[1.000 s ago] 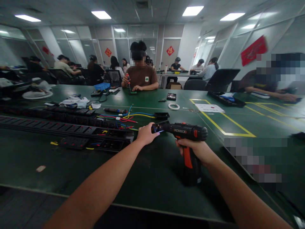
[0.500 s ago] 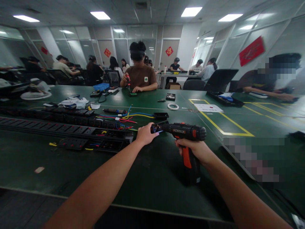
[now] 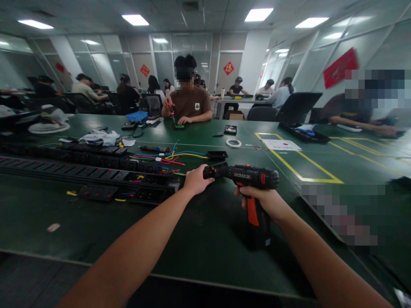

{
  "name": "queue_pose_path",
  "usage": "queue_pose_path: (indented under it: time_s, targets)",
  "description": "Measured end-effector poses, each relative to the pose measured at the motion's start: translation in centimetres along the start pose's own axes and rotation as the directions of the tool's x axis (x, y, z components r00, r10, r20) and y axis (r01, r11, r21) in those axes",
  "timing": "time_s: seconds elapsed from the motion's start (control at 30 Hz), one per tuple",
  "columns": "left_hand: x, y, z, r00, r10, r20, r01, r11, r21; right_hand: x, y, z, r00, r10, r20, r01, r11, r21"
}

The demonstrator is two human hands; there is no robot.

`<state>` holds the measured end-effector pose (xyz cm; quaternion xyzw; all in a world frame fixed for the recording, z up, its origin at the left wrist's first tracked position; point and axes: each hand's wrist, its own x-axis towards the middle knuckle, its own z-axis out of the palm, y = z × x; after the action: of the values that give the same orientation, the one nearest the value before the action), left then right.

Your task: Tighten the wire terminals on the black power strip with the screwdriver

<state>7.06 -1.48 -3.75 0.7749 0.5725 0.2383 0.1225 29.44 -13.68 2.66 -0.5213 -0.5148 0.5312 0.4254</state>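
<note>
My right hand (image 3: 259,197) is wrapped round the handle of a black and orange cordless drill (image 3: 253,176), marked KOMAX, which points left. The drill's front end meets a small black housing (image 3: 210,172); the exact contact is too small to make out. Around that housing my left hand (image 3: 196,181) is closed, thumb on the near side. Left of my left hand lie long black power strips (image 3: 96,172) with red-marked sockets. Coloured wires (image 3: 175,158) run to a black rectangular end box (image 3: 217,155) just beyond my hands.
Across the green table (image 3: 205,239), a co-worker (image 3: 188,102) holds a red screwdriver (image 3: 171,110) over a small green board. A tape roll (image 3: 233,143), a paper sheet (image 3: 282,145), a blue basket (image 3: 136,116) and a black tray (image 3: 303,133) lie around. Another person sits at the right.
The purple-blue glint on the housing by my left thumb is gone. Both hands and the drill stay almost in place.
</note>
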Motion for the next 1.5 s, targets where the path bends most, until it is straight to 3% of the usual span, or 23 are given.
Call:
queue_pose_path:
  time_s: [1.5]
  targets:
    - [-0.11,0.15,-0.2,1.0,0.002,0.017,-0.002,1.0,0.013,-0.04,0.12,-0.02,1.0,-0.011,-0.027,0.01,1.0,-0.015]
